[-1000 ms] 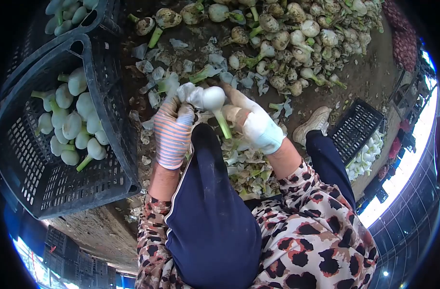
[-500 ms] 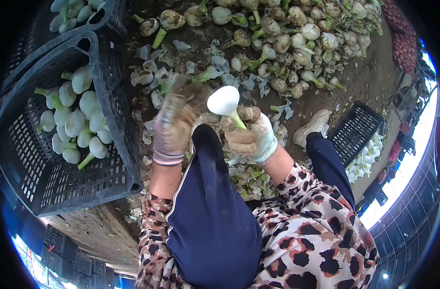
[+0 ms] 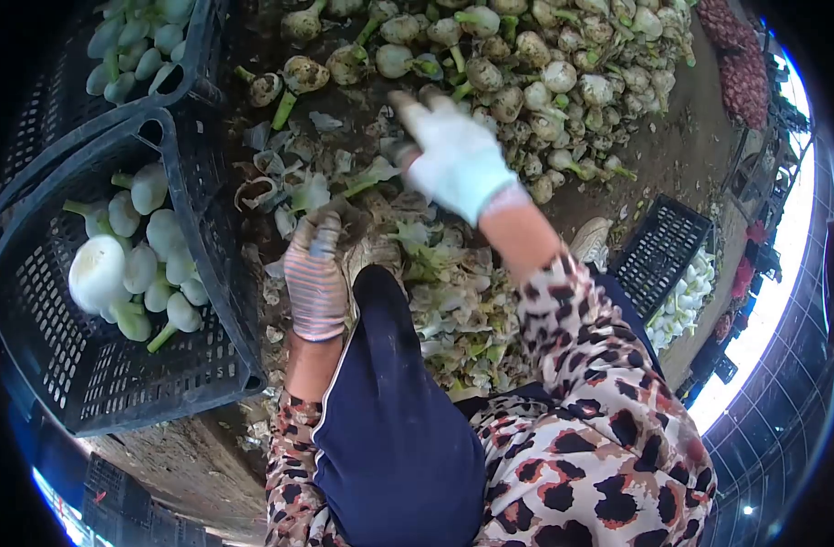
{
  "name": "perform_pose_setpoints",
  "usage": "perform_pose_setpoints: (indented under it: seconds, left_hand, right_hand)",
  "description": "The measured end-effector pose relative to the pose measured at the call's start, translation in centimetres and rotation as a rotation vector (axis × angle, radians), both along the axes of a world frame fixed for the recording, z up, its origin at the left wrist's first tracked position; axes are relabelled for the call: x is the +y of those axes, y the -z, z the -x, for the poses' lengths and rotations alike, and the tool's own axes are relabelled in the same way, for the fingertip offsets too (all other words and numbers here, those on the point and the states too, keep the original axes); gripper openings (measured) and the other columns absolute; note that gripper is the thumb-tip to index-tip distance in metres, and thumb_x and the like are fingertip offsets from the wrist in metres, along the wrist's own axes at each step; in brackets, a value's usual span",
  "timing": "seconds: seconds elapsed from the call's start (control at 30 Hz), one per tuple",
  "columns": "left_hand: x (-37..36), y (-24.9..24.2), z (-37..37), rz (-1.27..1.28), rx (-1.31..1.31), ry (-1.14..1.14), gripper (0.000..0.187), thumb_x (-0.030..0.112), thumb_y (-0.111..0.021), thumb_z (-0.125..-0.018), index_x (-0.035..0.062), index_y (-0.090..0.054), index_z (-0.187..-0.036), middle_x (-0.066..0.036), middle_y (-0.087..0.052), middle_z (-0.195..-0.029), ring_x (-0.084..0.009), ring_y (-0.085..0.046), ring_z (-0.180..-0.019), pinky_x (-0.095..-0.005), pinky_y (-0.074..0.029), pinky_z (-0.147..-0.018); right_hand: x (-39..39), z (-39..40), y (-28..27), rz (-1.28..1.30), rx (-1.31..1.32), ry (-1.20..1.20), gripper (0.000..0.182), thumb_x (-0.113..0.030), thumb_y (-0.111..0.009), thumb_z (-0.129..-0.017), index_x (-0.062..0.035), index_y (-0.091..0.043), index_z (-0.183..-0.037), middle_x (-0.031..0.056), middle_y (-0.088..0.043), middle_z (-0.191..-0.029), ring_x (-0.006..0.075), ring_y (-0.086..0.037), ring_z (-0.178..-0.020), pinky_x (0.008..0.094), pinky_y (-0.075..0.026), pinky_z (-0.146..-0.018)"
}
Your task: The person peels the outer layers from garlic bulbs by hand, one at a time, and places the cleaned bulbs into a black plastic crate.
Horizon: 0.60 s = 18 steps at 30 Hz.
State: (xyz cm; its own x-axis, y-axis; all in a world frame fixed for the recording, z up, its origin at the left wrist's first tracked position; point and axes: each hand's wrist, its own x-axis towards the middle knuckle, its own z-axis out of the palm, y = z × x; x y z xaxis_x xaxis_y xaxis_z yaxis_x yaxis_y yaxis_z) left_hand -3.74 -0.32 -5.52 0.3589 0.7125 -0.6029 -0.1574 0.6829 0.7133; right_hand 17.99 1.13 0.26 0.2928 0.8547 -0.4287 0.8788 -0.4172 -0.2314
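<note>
My right hand [image 3: 458,155], in a white glove with soiled fingertips, reaches out over the peelings. Its fingers are spread and hold nothing, and they point towards the pile of unpeeled garlic bulbs [image 3: 535,77]. My left hand [image 3: 318,273], in a striped, dirty glove, is closed just beside my knee. What its curled fingers hold, if anything, is hidden. To its left stands a black plastic crate [image 3: 212,242] with clean garlic bulbs on green stalks inside. A large bright white garlic bulb [image 3: 98,273] lies on top of them.
Another black crate [image 3: 34,123] with clean bulbs stands at the upper left. Papery peelings [image 3: 462,314] cover the ground between my legs. On the right are a small black basket [image 3: 661,246], a heap of white garlic [image 3: 686,296] and red net sacks [image 3: 743,87].
The white garlic bulb has left my right hand and now lies in the crate. My right hand has moved up to the pile and opened. My left hand has dropped slightly, fingers curled.
</note>
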Motion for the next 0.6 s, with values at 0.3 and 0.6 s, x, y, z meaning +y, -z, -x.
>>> perform_pose_setpoints:
  seconds: [0.3, 0.6]
  left_hand:
    - [0.5, -0.6, -1.3, -0.023, 0.056, 0.171, 0.042, 0.016, -0.062, -0.098, -0.0053, -0.054, -0.134, -0.017, -0.064, -0.119, -0.0214, -0.064, -0.108, -0.0341, -0.051, -0.099]
    - [1.3, -3.8, -2.8, -0.080, -0.234, 0.156, 0.082, 0.020, -0.077, -0.087, 0.0011, -0.032, -0.152, -0.014, -0.050, -0.142, -0.0222, -0.051, -0.128, -0.0362, -0.043, -0.107]
  right_hand:
    - [4.3, -6.5, 7.5, 0.328, -0.010, -0.005, 0.062, -0.009, -0.063, -0.087, -0.0149, -0.047, -0.147, 0.0193, -0.059, -0.132, 0.0345, -0.063, -0.115, 0.0420, -0.051, -0.098]
    - [-4.3, 1.3, -0.9, 0.065, 1.279, 0.614, 0.057, -0.021, -0.069, -0.090, -0.0029, -0.052, -0.142, 0.0039, -0.067, -0.095, 0.0092, -0.059, -0.072, 0.0258, -0.049, -0.063]
